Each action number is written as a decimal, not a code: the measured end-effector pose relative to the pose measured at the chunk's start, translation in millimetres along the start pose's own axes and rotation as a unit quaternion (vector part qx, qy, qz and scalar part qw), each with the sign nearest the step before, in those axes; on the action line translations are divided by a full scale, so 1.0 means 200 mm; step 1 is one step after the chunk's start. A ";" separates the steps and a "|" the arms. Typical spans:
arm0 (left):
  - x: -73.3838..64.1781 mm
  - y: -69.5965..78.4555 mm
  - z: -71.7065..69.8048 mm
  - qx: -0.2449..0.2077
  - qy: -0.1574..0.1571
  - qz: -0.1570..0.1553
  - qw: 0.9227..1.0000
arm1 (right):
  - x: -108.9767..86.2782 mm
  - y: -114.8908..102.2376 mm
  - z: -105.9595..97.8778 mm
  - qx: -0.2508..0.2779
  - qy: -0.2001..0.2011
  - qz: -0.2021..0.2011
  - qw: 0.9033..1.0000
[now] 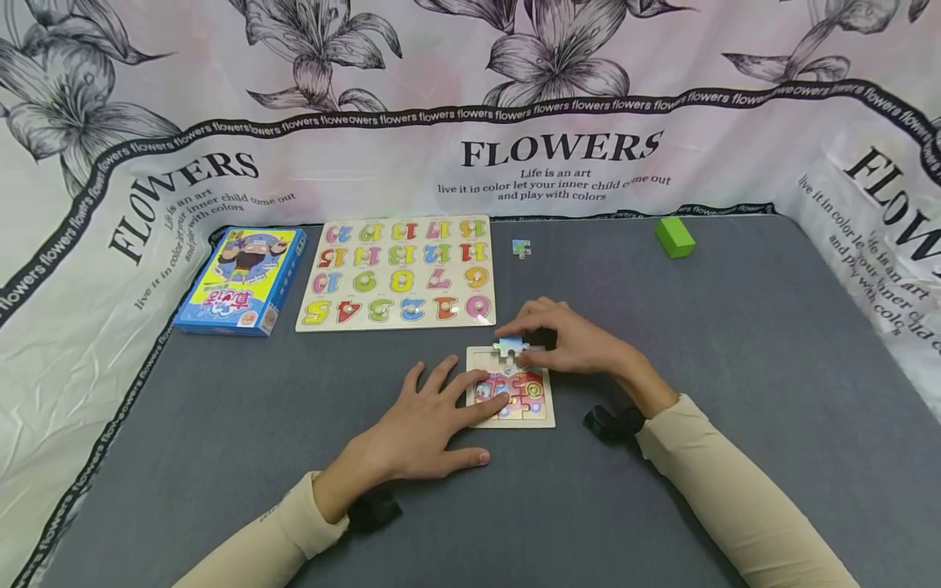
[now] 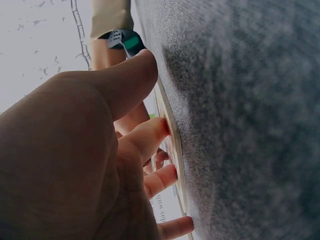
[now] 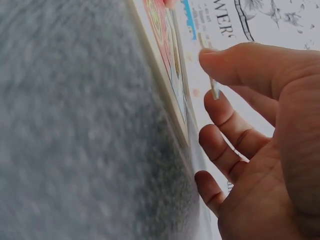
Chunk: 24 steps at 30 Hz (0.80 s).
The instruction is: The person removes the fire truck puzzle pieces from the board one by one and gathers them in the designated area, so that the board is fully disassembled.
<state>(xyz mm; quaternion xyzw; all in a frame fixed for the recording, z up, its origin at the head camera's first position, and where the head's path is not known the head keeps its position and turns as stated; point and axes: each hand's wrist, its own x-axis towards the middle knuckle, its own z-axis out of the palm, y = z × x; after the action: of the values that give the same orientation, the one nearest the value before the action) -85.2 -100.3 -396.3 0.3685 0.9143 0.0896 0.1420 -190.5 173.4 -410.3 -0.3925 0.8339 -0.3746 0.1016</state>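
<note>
A small wooden jigsaw tray [image 1: 547, 420] lies on the grey cloth, its near part filled with pink and red pieces. My left hand [image 1: 426, 425] is spread flat, with index and middle fingertips resting on those pieces and the thumb on the cloth beside the tray. Over the tray's far edge my right hand [image 1: 577, 339] pinches a light-blue puzzle piece [image 1: 509, 346] between thumb and index finger. In the right wrist view the puzzle piece [image 3: 215, 91] shows edge-on, raised above the tray [image 3: 167, 92]; the other fingers are loosely curled.
Another small puzzle piece [image 1: 521, 248] lies farther back. Behind the tray is a wooden number board [image 1: 397, 261] with colourful numerals. A blue and yellow box [image 1: 238, 282] stands left of it, and a green block [image 1: 675, 237] sits at the back right. A flowered cloth rises behind.
</note>
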 end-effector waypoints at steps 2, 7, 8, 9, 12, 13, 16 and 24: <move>0.00 0.00 0.00 0.001 0.001 0.002 1.000 | 0.00 0.01 -0.01 0.006 0.009 0.001 1.000; 0.00 0.00 0.00 0.004 -0.002 0.000 1.000 | -0.01 0.03 -0.04 0.018 0.029 0.008 0.999; 0.00 0.00 0.00 0.004 -0.002 -0.001 1.000 | -0.01 0.04 -0.05 0.019 0.031 0.011 0.999; 0.00 0.00 0.00 0.004 -0.003 -0.002 1.000 | -0.02 0.04 -0.06 0.018 0.033 0.017 0.999; 0.00 0.00 0.00 0.006 -0.001 -0.002 1.000 | -0.03 0.06 -0.10 0.019 0.044 0.033 0.998; 0.00 0.00 0.01 0.006 0.001 -0.002 1.000 | -0.03 0.07 -0.11 0.018 0.048 0.038 0.998; -0.01 0.00 0.01 0.009 0.006 0.001 1.000 | -0.05 0.11 -0.15 0.015 0.067 0.053 0.996; -0.01 0.00 0.02 0.010 0.012 0.007 1.000 | -0.08 0.24 -0.25 -0.012 0.108 0.089 0.990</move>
<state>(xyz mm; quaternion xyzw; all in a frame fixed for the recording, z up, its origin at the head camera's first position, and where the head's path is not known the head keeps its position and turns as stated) -82.9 -101.8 -398.8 0.3749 0.9144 0.0856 0.1264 -230.4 231.1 -411.4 -0.2746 0.8762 -0.3941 0.0388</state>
